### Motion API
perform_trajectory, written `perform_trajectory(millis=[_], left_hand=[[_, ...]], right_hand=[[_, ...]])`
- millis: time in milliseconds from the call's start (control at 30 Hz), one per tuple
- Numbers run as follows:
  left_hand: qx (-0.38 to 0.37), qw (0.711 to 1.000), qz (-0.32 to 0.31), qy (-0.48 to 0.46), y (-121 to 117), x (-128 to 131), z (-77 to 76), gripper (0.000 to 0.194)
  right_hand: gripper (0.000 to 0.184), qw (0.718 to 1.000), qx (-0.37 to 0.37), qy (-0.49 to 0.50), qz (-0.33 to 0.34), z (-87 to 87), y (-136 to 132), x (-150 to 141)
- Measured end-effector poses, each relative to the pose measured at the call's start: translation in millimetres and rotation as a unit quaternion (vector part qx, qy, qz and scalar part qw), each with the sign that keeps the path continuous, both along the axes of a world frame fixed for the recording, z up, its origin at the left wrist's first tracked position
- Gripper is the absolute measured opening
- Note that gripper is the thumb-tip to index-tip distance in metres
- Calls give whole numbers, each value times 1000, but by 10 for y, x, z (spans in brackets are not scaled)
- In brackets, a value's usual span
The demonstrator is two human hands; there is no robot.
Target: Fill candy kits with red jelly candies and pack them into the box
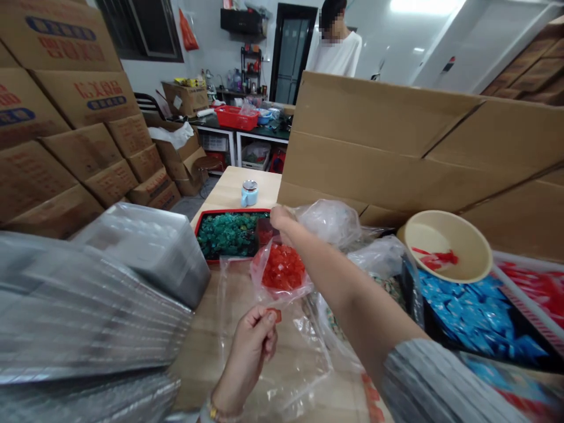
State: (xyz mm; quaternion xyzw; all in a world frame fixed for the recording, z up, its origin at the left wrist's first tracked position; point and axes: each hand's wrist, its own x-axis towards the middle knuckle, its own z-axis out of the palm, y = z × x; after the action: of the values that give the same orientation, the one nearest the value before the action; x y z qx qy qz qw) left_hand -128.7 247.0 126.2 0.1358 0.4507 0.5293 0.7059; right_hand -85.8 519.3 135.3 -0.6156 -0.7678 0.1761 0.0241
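Pinching a small red cube (275, 315) in my left hand (247, 351), thumb and fingers nearly closed on it, low down in front of me. Way left of that hand there's a big stack of clear plastic trays (110, 299), with cardboard cartons (70, 100) piled up behind it. Just above the hand sits a clear plastic bag (282, 288) of red cubes, its mouth open. Farther out, beyond the bag, is a red-rimmed tray (229, 210) of glossy green pieces on the wooden table (233, 188), and past that a little blue cup with a silver lid (249, 194). My right hand (281, 218) is stretched out over the tray's right corner, curled loosely, and honestly I can't tell if it's got hold of anything. A crumpled clear bag (328, 223) sits just beside it. Well right of that hand there's a cream bowl (445, 244) with a few red strips inside, and below the bowl a heap of blue wrapped pieces (467, 311). Someone in a white T-shirt (335, 54) stands far off ahead.
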Motion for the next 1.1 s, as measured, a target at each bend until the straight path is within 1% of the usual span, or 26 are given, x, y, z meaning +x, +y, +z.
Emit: perform_trajectory(millis=[100,200,367,467,500,533,567,633,667,700,733,767,833,900,933,1000,1100], left_hand=[[-3,1000,12,-9,24,-28,-24,33],[2,999,39,-14,50,-19,-16,29],[-9,997,54,-56,79,7,65,21],[-23,994,58,-87,88,23,128,22],[-30,993,59,-99,90,29,148,23],[-37,991,61,-112,90,37,168,24],[-44,989,65,-127,88,44,186,25],[-48,984,69,-158,73,58,214,27],[-47,982,68,-171,60,68,223,27],[-44,981,66,-178,41,83,230,27],[-42,981,59,-177,18,103,235,27],[-40,984,50,-169,-11,133,237,27],[-40,990,27,-135,-79,217,235,28],[-30,995,-8,-95,-157,326,227,29],[-21,996,-29,-77,-197,379,221,30],[-10,998,-55,-42,-276,466,203,31],[-27,999,-46,1,-409,531,163,31]], right_hand=[[18,1000,-16,-8,6,-105,71,-23],[18,1000,5,2,10,-97,65,28],[22,997,58,32,28,56,-85,209],[27,987,117,96,47,200,-242,324],[28,981,130,135,57,259,-329,364],[28,972,128,184,63,322,-444,407],[28,963,102,239,72,387,-593,457],[28,933,-1,347,94,504,-983,581],[26,909,-67,392,125,547,-1212,655],[24,887,-112,423,148,575,-1447,735],[23,871,-144,439,169,584,-1676,817],[22,861,-160,452,171,573,-1888,897],[20,852,-168,479,127,498,-2231,1044],[18,836,-180,517,42,376,-2465,1172],[17,819,-194,540,-7,310,-2551,1233],[18,768,-229,590,-94,195,-2693,1359],[22,685,-267,649,-195,103,-2910,1575]])
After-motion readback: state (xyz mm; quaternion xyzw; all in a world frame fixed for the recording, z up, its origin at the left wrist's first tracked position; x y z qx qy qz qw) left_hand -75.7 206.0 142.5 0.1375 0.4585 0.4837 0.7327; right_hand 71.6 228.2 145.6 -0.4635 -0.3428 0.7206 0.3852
